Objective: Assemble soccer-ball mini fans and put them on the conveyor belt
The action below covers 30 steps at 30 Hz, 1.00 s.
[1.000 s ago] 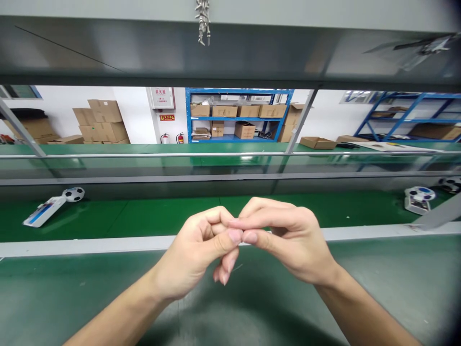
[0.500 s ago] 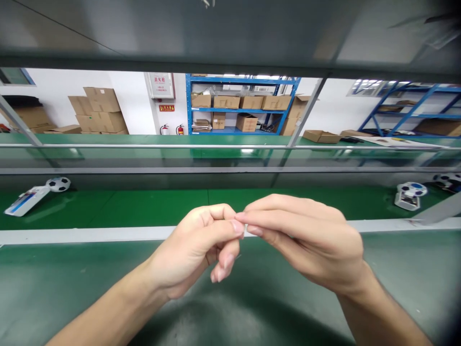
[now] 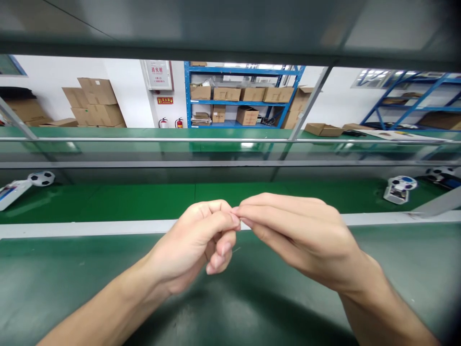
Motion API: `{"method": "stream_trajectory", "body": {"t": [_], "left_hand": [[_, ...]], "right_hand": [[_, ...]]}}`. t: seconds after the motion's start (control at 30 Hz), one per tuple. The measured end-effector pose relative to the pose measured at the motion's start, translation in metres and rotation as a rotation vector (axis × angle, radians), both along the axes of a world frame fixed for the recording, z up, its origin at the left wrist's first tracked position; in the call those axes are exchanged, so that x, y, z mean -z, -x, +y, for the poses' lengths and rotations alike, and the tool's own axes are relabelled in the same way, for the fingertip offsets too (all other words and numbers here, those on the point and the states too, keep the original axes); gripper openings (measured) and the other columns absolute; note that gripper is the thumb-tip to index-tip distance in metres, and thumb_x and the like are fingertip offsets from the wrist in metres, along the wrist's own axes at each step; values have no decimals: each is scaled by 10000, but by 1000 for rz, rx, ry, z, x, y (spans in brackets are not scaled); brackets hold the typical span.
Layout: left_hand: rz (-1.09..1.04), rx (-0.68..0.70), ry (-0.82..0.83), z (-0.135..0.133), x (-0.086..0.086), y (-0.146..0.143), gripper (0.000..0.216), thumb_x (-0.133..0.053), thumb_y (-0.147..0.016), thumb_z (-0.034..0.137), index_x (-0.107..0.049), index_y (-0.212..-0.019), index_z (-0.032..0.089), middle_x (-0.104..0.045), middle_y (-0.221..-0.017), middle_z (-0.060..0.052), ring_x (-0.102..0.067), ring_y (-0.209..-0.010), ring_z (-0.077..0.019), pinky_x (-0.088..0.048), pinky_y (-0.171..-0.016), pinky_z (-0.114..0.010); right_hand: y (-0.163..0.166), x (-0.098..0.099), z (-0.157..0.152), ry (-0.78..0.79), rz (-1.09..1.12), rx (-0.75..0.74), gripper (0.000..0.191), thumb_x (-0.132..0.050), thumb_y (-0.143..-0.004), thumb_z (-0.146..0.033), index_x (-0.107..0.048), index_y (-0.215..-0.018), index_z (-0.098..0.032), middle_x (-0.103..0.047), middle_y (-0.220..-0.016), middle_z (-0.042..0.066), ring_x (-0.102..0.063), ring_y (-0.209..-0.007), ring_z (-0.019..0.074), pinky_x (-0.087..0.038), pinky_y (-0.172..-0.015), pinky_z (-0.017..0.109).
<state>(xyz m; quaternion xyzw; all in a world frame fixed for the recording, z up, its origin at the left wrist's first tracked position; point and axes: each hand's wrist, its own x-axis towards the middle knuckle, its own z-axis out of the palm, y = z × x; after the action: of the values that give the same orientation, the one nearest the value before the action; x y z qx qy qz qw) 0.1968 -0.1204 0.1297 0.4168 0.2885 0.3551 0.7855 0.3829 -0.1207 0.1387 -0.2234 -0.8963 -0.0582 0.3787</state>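
Left hand (image 3: 194, 240) and right hand (image 3: 311, 235) pinch tight and touch — holding what, I can't tell — in a fiddly step, it seems, so next go gently.

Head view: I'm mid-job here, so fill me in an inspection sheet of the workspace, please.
Surface: green worktop in front, faint marks; white rail along its far edge.
Work item: anything between the fingertips is too small to tell.
Clutter: beyond the rail, a white football-topped device at left, a second football-topped device at right.
Hands: left hand and right hand both pinched, fingertips meeting above the worktop.
Cables: thin dark line on the overhead panel; cable or seam, cannot tell.
Surroundings: blue shelving rack with cartons, red fire extinguisher, stacked cardboard boxes.
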Motion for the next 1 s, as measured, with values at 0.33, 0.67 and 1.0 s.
{"method": "stream_trajectory", "body": {"t": [0.33,0.67,1.0], "left_hand": [[-43,74,99,0,-2,0,217,-534,-863,158,-482,-652,158,-420,-440,63,-289,-331,-28,-242,-337,-138],[68,32,129,4,2,-2,196,-518,-829,145,-483,-636,147,-374,-458,74,-263,-345,-17,-214,-335,-129],[22,80,167,4,0,-1,225,-526,-832,142,-474,-613,150,-370,-445,74,-263,-332,-16,-227,-320,-123]], "right_hand": [[-3,-1,3,77,50,-59,189,-546,-909,-52,-666,-974,-181,-730,-883,46,-682,-784,123,-534,-693,204],[-3,4,-4,-1,-182,130,292,-442,-888,4,-653,-991,-169,-724,-898,43,-651,-743,130,-499,-644,239],[-4,2,6,189,-5,-30,239,-507,-929,-67,-686,-947,-224,-746,-909,21,-692,-784,133,-546,-678,232]]}}
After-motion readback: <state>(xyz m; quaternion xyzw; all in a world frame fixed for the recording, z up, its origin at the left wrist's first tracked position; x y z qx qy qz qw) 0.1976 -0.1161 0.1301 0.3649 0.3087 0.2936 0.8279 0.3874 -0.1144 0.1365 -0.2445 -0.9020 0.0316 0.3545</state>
